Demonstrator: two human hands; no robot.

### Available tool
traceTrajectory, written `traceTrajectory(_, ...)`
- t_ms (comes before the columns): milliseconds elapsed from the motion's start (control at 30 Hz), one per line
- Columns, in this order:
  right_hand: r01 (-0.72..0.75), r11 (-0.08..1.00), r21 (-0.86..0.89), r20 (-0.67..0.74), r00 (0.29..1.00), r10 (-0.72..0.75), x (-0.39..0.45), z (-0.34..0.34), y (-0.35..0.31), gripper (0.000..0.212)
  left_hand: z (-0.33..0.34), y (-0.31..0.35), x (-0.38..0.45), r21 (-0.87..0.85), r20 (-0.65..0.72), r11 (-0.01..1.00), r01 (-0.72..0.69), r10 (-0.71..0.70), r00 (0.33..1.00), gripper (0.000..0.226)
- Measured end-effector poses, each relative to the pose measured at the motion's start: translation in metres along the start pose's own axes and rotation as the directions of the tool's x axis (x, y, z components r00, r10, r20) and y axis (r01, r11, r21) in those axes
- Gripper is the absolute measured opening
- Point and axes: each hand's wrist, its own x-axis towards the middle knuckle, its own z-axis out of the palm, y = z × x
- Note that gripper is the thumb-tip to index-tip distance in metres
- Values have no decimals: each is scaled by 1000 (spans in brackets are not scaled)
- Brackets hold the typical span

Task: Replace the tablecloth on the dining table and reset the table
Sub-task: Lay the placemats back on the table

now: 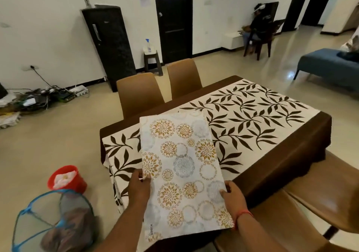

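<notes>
Both hands grip folded tablecloth (182, 166), printed "KUBER".

Pale folded tablecloth (182, 166) with gold and grey-blue floral circles. White cloth (252, 116) printed with dark brown leaf sprays over dark brown counter (281, 160). Tan chairs (139, 92), red bucket (67, 178), blue-rimmed mesh hamper (52, 222).

The room is bright with soft, even light. The shiny floor (287, 73) has white glare far on the right. Shadows are faint. The picture bends at the edges, and far things look a bit blurry.
</notes>
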Motion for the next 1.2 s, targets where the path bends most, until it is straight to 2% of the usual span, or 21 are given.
traceTrajectory(200, -61, 998, -25, -26, 998, 61, 51, 35, -13, 23, 18, -5, 74, 72, 124, 997, 29, -37, 992, 17)
traceTrajectory(400, -191, 979, -74, -52, 981, 188, 72, 46, 0, 29, 38, -17, 96, 178, 187, 980, 86, -120, 975, 21)
traceTrajectory(533, -178, 968, -176, -30, 984, 176, 107, 33, 3, 18, 50, -27, 102, 211, 178, 943, 259, -297, 938, 16)
traceTrajectory(600, -117, 964, -238, -53, 993, 108, 119, 32, 0, 19, 50, -32, 98, 181, 184, 916, 359, -390, 902, 14)
traceTrajectory(867, 10, 903, -430, 83, 996, 29, 184, 14, -21, 26, 55, -49, 73, -3, 94, 834, 551, -549, 831, 12)
traceTrajectory(967, 43, 884, -466, 148, 989, 30, 204, 11, -28, 30, 57, -50, 57, -32, 14, 835, 549, -549, 836, 26)
traceTrajectory(1067, 112, 848, -518, 221, 975, 6, 213, 9, -30, 30, 63, -46, 44, -91, -29, 838, 538, -542, 840, 29)
traceTrajectory(1200, 104, 855, -508, 201, 980, 1, 219, 4, -25, 22, 70, -53, 43, 27, -92, 839, 543, -539, 837, 28)
